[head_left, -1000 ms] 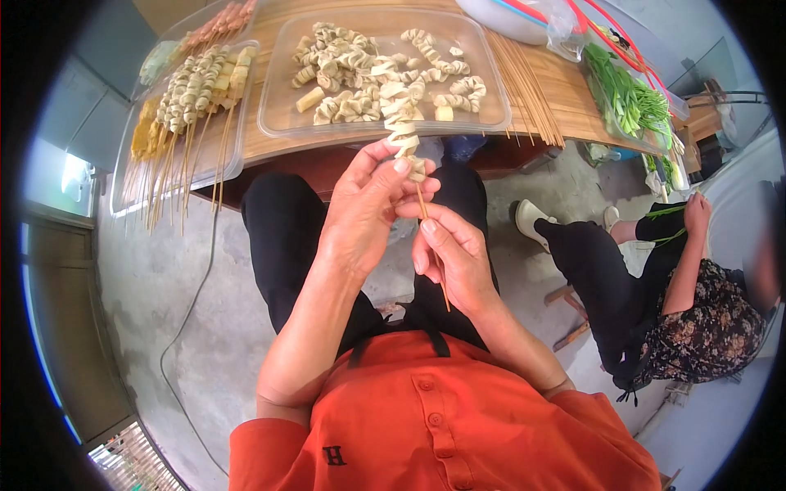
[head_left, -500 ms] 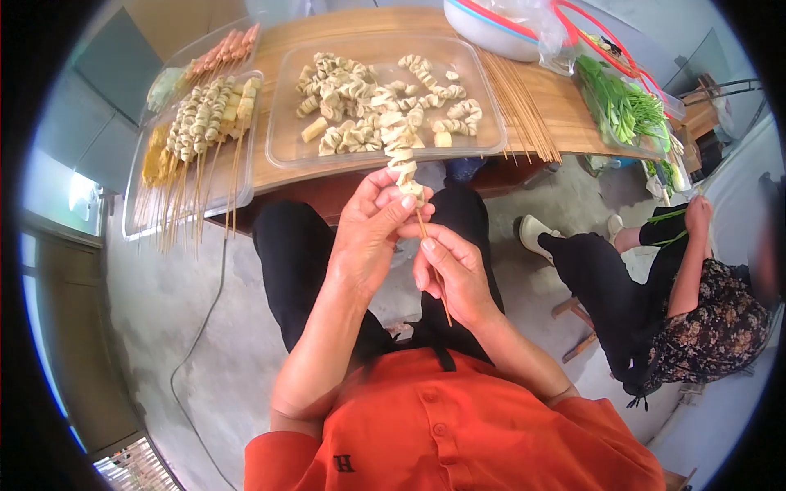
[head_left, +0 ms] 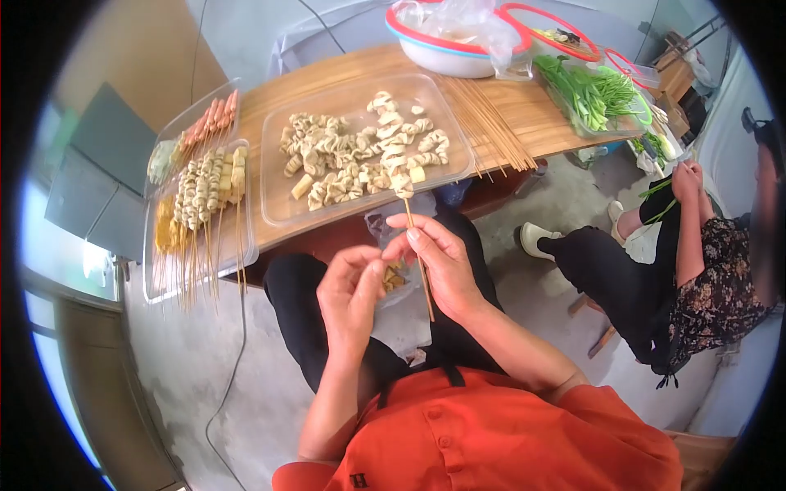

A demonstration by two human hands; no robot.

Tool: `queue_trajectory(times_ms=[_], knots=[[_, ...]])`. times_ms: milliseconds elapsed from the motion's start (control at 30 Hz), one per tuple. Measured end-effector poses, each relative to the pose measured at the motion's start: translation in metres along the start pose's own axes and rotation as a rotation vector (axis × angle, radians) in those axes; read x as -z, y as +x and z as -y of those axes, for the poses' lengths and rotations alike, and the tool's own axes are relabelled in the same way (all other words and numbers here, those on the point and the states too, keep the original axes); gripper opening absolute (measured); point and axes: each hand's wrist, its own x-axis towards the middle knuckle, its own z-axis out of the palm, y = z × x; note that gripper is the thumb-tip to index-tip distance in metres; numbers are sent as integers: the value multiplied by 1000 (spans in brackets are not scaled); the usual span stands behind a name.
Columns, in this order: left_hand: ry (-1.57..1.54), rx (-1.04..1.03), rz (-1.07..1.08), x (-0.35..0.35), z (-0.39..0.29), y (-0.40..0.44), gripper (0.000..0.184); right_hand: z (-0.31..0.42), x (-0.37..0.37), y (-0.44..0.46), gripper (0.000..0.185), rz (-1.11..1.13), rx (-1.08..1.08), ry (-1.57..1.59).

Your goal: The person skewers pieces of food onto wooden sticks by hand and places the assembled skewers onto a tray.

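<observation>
My right hand (head_left: 442,266) grips a wooden skewer (head_left: 422,282), thumb against its shaft below the food. A pale spiral-cut piece, perhaps tofu, (head_left: 400,182) is threaded on its upper part, which reaches over the front edge of a clear plastic tray (head_left: 274,192). Close on the left of the skewer, my left hand (head_left: 350,295) has its fingers bent and thumb near the index finger; what is between them, if anything, I cannot make out. Loose spiral pieces (head_left: 319,151) are heaped in the tray. Behind my hands, a plastic bag (head_left: 401,290) holds small brownish pieces.
At the left, another tray (head_left: 250,237) bears finished spiral skewers (head_left: 195,188) and sausage skewers (head_left: 214,114). Bare skewers (head_left: 491,127) lie right of the middle tray. Leafy greens (head_left: 585,94) and a red-rimmed basin (head_left: 446,59) stand farther back. A seated person (head_left: 696,278) holds green stalks at the right.
My left hand has let go of the spiral piece and moved down and left of the skewer. The right hand still holds the skewer. The view has shifted.
</observation>
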Motion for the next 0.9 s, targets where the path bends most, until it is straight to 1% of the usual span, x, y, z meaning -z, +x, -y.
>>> queue_trajectory(times_ms=[67,167,233,267,300,400,433,533,633,667,700,733,833,867,900], knots=[[-4,2,27,-2,-1,-8,21,-2,-1,7,31,-24,73,-23],[-1,34,28,-1,-1,-11,23,-5,-8,15,29,-68,79,-2],[29,85,44,0,2,-13,26,-7,-12,15,28,-61,76,3],[23,89,13,-1,3,-15,26,-8,-16,18,28,-49,77,6],[-1,86,39,1,6,-17,25,-9,-21,18,27,-46,53,25],[-45,104,87,11,1,-21,20,-12,-33,16,28,6,-8,86],[-106,114,97,14,-2,-22,17,-11,-39,16,28,39,-19,91],[-186,197,106,21,-13,-26,13,-10,-51,16,30,109,-32,74],[-204,207,70,26,-23,-31,9,-4,-63,16,33,183,-40,80],[-201,206,60,29,-25,-33,9,3,-68,14,34,228,-102,84],[-243,156,57,33,-28,-35,9,7,-72,13,36,273,-163,88],[-287,105,57,37,-32,-37,8,7,-71,15,36,281,-165,90],[-147,74,-46,68,-55,-44,11,20,-60,15,39,282,206,-157],[-63,38,-43,86,-67,-46,12,36,-55,4,36,202,383,-257],[83,4,-73,107,-73,-46,13,48,-52,-7,33,95,628,-261]])
